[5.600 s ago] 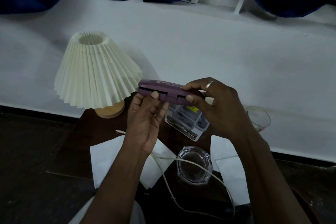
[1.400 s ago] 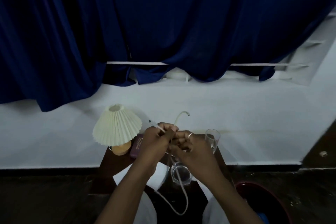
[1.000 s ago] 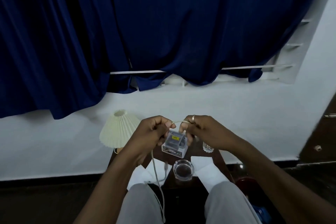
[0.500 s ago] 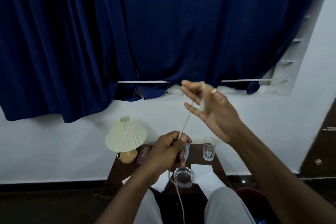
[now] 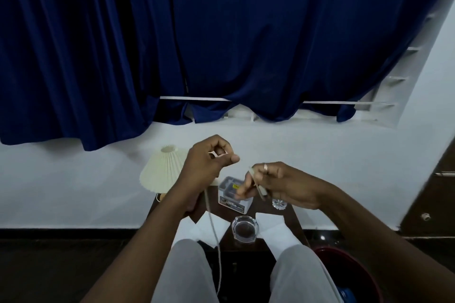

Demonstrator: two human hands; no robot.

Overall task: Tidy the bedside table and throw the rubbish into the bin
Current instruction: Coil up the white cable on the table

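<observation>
We hold our left hand raised above the table, fingers curled round the white cable, which hangs down before the table's front edge. Our right hand, lower, pinches the cable's other end above the table.

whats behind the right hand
A glass: only its base shows below the right hand, which covers the rest. The hand pinches a cable, and its fingers hide part of the box.
</observation>
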